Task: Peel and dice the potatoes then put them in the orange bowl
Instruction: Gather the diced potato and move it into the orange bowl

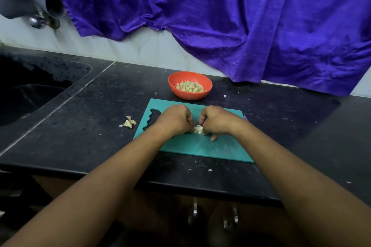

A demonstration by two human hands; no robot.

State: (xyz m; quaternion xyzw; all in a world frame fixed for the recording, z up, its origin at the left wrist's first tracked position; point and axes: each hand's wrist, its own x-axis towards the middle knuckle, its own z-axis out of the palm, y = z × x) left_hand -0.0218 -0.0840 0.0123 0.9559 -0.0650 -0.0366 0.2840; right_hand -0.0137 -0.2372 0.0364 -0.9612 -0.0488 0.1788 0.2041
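A small heap of diced potato [197, 128] lies in the middle of the teal cutting board [216, 148]. My left hand [174, 119] and my right hand [215, 120] close in on the heap from either side, fingers curled round the pieces. Behind the board stands the orange bowl [172, 84], holding several potato cubes [189, 86]. A little pile of potato peel [128, 122] sits on the counter left of the board. The undersides of both hands are hidden.
The board lies on a black speckled counter [90, 126]. A dark sink [30, 94] is at the far left, with a tap [38, 20] above it. A purple cloth [220, 16] hangs over the back wall. A purple tip [246, 117] pokes out at the board's right edge.
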